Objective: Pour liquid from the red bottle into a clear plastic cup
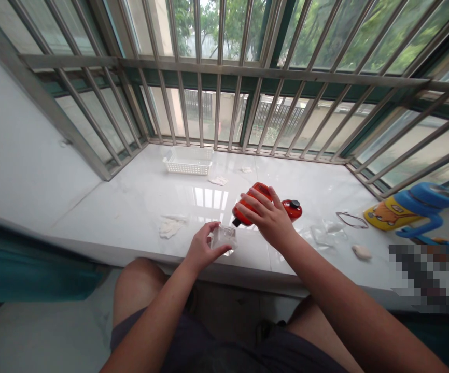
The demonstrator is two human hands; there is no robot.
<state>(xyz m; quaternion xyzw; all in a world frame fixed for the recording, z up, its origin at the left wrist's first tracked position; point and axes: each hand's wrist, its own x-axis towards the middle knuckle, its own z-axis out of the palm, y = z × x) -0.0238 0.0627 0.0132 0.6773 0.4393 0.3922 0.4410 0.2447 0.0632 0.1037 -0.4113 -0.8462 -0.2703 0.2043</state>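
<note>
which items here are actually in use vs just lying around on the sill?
In use:
- red bottle, tipped nozzle-down, gripped by right hand
- small clear container, steadied by left hand
- red cap, off the bottle, just behind the right hand

Lying about:
- white basket
- crumpled tissue
- blue-and-yellow kids' bottle
- clear wrappers
- loose band

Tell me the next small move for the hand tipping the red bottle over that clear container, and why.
Probably tip the red bottle slightly further, keeping its dark nozzle over the clear container. The right hand holds the bottle tilted nozzle-down, and the left hand steadies the container on the white sill just below. Whether anything is flowing cannot be seen.
</note>
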